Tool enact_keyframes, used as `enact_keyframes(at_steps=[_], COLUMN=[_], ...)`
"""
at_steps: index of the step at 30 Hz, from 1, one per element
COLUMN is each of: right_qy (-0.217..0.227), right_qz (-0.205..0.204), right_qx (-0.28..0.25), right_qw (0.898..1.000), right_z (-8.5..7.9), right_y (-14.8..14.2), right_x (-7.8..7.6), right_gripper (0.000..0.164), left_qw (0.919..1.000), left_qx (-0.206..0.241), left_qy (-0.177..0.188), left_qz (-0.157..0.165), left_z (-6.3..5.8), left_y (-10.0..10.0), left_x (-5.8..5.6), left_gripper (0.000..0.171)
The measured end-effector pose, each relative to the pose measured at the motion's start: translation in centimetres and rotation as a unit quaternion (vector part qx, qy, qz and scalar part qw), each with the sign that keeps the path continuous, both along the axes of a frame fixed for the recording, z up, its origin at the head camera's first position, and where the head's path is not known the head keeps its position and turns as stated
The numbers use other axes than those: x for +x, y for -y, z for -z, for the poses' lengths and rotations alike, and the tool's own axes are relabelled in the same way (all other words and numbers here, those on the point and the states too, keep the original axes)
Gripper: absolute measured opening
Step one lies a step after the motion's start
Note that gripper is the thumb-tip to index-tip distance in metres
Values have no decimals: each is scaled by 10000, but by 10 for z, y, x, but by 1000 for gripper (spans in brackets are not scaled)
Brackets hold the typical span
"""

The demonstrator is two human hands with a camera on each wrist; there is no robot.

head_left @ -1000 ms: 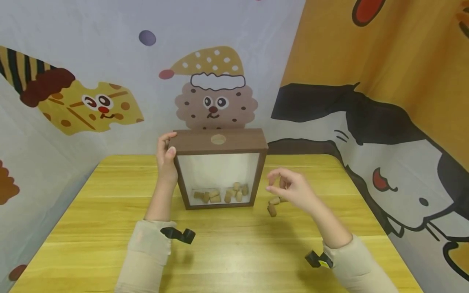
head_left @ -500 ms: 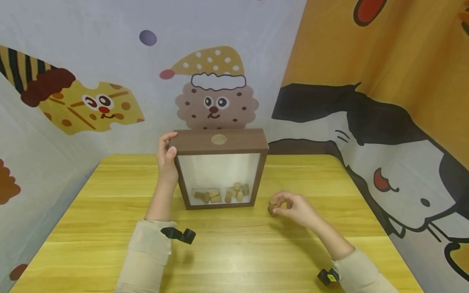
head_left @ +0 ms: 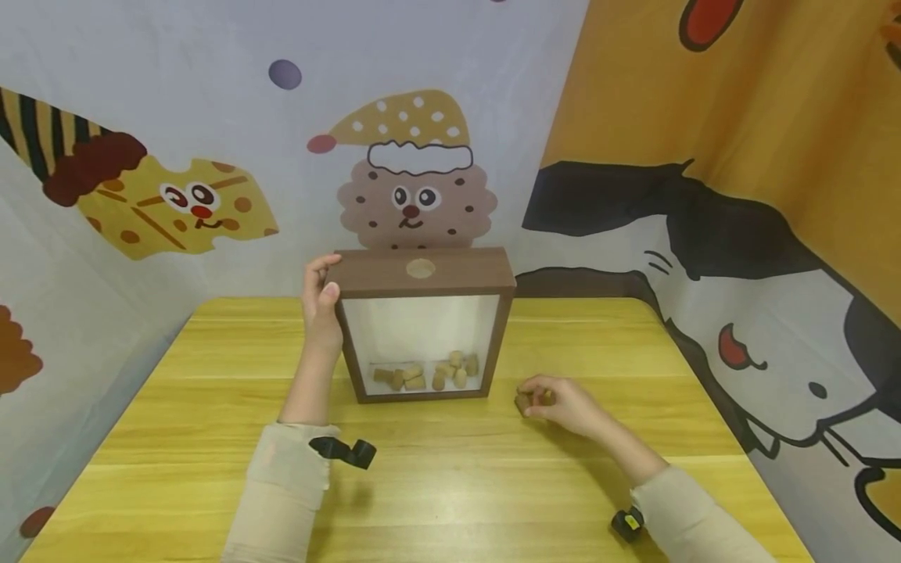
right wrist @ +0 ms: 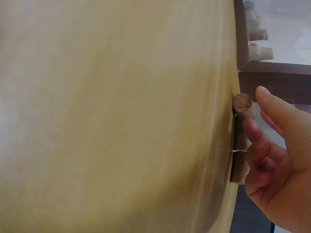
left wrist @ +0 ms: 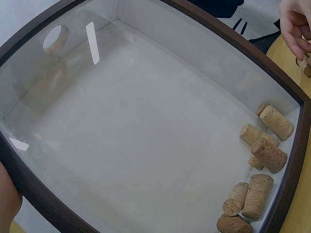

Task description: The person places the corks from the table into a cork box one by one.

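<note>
My left hand (head_left: 321,305) grips the upper left corner of a brown-framed box (head_left: 373,270) with a clear front, thumb in front and fingers behind. The box stands upright on the table, a round hole in its top. Several corks (left wrist: 269,155) lie loose along its bottom. To the right of the box, my right hand (head_left: 566,405) is down at the tabletop, thumb and index finger at either side of a cork (right wrist: 242,103). Another cork (right wrist: 239,170) lies behind that one, partly hidden by the curled fingers.
The yellow wood-grain table (head_left: 436,477) reaches back to a cartoon-printed cloth (head_left: 232,78) hanging behind and at the sides. Small black cameras (head_left: 362,453) are strapped at both wrists.
My right hand has come down from beside the box to the loose corks, and its thumb and index finger have closed in around one. The left hand and box stay put.
</note>
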State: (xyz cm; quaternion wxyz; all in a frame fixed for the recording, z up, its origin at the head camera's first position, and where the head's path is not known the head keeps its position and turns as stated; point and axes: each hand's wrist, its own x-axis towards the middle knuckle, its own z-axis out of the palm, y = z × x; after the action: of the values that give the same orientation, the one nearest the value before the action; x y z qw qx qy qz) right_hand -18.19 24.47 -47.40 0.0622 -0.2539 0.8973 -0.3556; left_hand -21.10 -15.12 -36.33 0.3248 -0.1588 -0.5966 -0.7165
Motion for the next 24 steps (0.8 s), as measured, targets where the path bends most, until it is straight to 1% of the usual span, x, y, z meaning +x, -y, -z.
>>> enact_keyframes(at_steps=[7,11,14,19,24], right_qy=[-29,-62,-106,-152,-173], right_qz=[-65,-71,-43,86,219], right_qx=[163,194,107,41,-144], right_qw=[9998,9998,9999,9998,9995], right_z=[7,9,9,6,-5], right_y=[-1,-1,-1,-1,3], right_x=[-1,0,1,3,9], right_gripper=[43,44,42,38,35], left_qw=[10000,10000,10000,10000,10000], left_qx=[7,-47,-54,-26,-25], left_qy=[-28,-38,-5,-7,-16], left_qz=[-8,-37,-48,-26,-19], left_z=[0,1,1,0,-1], left_y=[0,0,0,0,-1], left_x=[0,-1,-1,-1,1], left_gripper=[59,58,59,59,57])
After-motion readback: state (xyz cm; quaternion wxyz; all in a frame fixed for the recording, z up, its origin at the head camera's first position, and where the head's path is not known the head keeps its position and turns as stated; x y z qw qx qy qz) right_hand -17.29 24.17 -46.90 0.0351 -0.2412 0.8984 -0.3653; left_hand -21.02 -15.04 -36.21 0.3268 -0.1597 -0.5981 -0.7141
